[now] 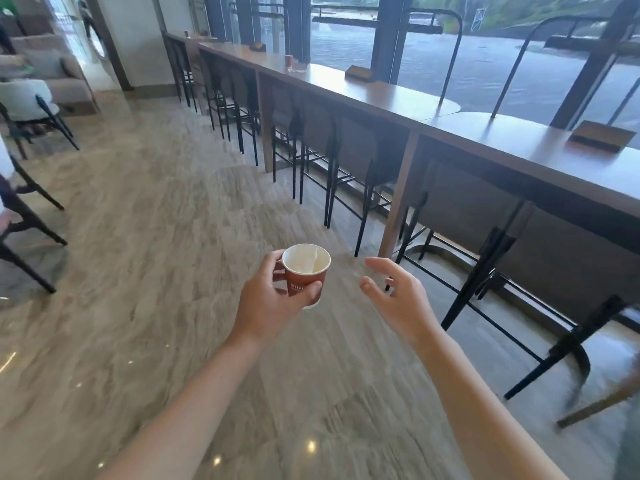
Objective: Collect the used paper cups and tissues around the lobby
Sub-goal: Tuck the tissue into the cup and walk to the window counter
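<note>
paper cup (305, 275), glossy stone floor (156, 237), wooden counter (381, 90)

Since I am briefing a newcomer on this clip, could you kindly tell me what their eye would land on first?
First, the small red paper cup with a white inside, gripped by the left hand at centre, the right hand open beside it. Then the long brown wooden counter along the windows at right, where a second red paper cup stands far off beside a white scrap, likely a tissue.

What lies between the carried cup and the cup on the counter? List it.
Head view: from the carried cup, bare floor, then black stools tucked under the counter where the far cup stands.
</note>
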